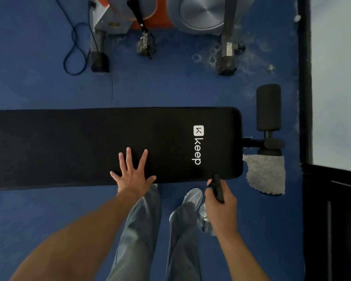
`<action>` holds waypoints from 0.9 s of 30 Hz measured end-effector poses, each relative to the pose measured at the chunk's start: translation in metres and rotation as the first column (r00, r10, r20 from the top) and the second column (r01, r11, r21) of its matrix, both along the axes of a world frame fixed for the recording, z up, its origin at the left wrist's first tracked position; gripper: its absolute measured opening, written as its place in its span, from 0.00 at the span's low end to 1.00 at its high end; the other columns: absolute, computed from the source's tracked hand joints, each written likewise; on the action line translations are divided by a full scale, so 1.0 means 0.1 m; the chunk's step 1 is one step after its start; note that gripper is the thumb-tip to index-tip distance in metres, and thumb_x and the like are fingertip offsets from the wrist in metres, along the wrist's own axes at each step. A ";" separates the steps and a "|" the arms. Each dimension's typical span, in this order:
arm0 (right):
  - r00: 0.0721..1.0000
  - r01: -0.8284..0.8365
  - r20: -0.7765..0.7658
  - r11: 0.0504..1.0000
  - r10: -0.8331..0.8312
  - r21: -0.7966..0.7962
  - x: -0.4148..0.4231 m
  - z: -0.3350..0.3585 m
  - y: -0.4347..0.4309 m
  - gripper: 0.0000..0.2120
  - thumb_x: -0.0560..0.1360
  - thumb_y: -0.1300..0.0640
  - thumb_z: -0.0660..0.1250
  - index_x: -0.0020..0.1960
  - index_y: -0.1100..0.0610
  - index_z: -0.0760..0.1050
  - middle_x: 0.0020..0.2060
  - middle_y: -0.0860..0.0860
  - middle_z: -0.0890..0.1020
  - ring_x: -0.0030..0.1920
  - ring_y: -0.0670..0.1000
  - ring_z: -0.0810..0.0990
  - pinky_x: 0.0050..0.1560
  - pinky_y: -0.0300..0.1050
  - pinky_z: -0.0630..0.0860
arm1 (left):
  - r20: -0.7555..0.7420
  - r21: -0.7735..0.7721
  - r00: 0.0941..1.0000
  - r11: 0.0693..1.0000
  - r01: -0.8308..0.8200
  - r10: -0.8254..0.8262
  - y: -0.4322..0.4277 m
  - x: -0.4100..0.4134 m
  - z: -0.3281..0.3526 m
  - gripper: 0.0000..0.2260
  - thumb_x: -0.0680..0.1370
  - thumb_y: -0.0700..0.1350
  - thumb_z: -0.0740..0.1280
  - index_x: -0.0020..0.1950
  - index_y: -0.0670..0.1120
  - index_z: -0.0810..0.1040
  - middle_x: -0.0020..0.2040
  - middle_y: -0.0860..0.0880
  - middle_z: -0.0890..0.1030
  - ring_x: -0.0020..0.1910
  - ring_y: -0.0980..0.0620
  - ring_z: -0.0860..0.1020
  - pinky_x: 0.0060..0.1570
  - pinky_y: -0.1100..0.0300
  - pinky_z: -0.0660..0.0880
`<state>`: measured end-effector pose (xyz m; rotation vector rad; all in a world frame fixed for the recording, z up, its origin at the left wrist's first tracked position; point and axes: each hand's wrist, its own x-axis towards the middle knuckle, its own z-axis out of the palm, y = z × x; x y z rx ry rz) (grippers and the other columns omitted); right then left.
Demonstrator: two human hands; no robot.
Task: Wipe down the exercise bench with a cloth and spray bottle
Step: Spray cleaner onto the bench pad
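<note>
Head view, items as you see them looking down:

1. Exercise bench (89,147): black padded top, lying across the frame from the left edge to a rounded end at the right, with a white "keep" logo (198,145) printed near that end. It stands on a blue floor (170,92).

2. Your left hand (133,171): fully open, fingers spread, palm flat on the bench's near edge, left of the logo. It holds nothing.

3. Your right hand (221,201): closed around the spray bottle (207,218), just off the bench's near right corner. The black spray head (217,187) sticks up past your fingers, its nozzle tip over the bench edge; the clear body shows below and left of your wrist.

4. Cloth (265,173): pale grey, fluffy, draped over a foam roller at the bench's right end, just beside the pad and apart from both hands.

5. Upper foam roller (268,107): black, bare, on the same post past the bench end.

6. Your legs: grey trousers (138,230), one grey shoe (194,196) visible between the hands, close to the bench.

7. Exercise machine (170,19) beyond the bench: orange and silver housing, a pedal (146,45), metal feet, a loose black cable (75,47) at left.

8. Dark wall trim (305,78) along the right side.
</note>
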<state>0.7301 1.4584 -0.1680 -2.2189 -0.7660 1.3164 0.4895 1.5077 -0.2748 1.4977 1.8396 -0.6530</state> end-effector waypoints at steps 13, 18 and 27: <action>0.999 -0.036 -0.012 0.999 0.036 -0.033 -0.02 -0.13 -0.05 0.03 0.75 0.54 0.65 0.42 0.50 0.76 0.29 0.51 0.74 0.30 0.51 0.72 0.32 0.50 0.72 | 0.087 0.093 0.989 0.988 -0.124 0.116 -0.06 -0.08 -0.01 0.48 0.75 0.67 0.68 0.82 0.59 0.38 0.83 0.47 0.35 0.82 0.41 0.36 0.75 0.28 0.53; 0.980 -0.189 -0.063 0.982 0.189 -0.003 -0.18 -0.07 -0.02 0.10 0.75 0.58 0.64 0.50 0.45 0.78 0.28 0.42 0.73 0.28 0.47 0.71 0.31 0.43 0.70 | 0.092 0.200 0.948 0.927 -0.317 0.304 -0.17 -0.33 0.05 0.48 0.75 0.64 0.71 0.83 0.55 0.43 0.84 0.44 0.40 0.83 0.40 0.41 0.78 0.33 0.51; 0.975 -0.223 -0.022 0.973 0.222 -0.055 -0.53 -0.16 0.13 0.06 0.77 0.59 0.65 0.44 0.49 0.78 0.25 0.47 0.74 0.27 0.48 0.72 0.31 0.48 0.73 | -0.048 0.213 0.876 0.862 -0.460 0.479 -0.05 -1.20 0.08 0.53 0.71 0.66 0.74 0.83 0.57 0.41 0.83 0.43 0.37 0.82 0.40 0.38 0.76 0.30 0.49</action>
